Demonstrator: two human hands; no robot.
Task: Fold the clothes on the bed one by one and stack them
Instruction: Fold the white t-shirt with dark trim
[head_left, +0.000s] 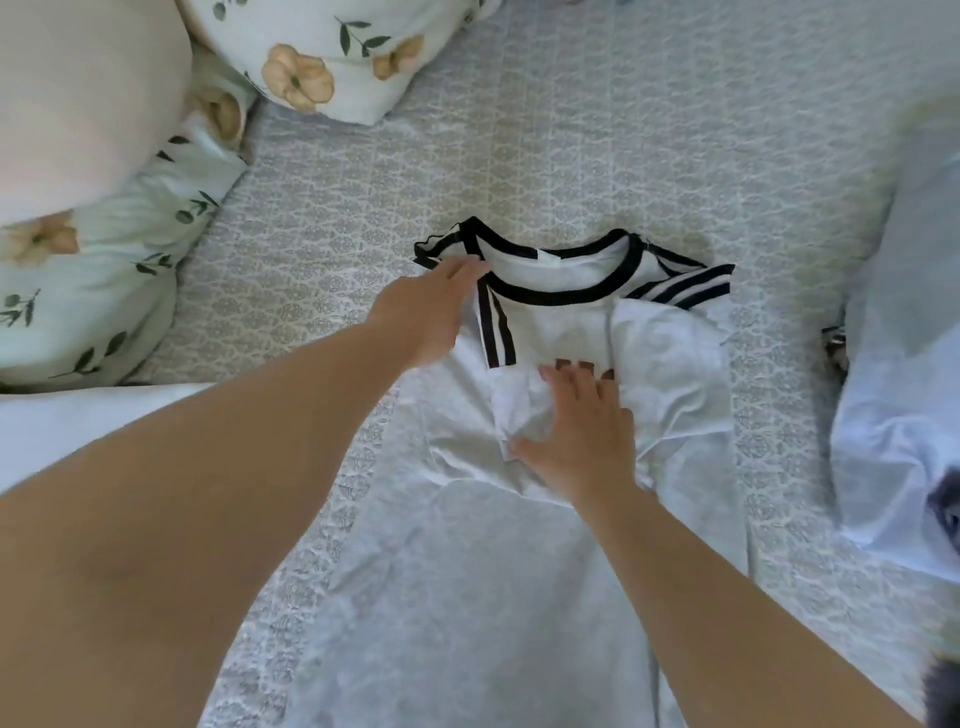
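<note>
Right hand (579, 436) lies flat on the shirt (561, 332), fingers straight and slightly spread, pressing the folded-in left sleeve against the chest just below a dark red print that the fingertips partly cover. Left hand (431, 312) is up-left of it, fingers extended, tips touching the shoulder beside the black collar band; whether it pinches any cloth I cannot tell, it looks flat.

Shirt is white with a black neck rim and black stripes on the shoulders. It lies face up on the bed (597, 156), collar away from the person, hem running down between both forearms toward the bottom edge. Right sleeve, beyond the right hand, is folded across the chest, with its striped shoulder sticking out at the upper right.

Around the hands: bare patterned bedspread above the collar and on both sides of the shirt. Flowered pillows (311, 57) sit well to the upper left. A pale blue garment (893, 415) lies at the right edge, apart from the shirt.
</note>
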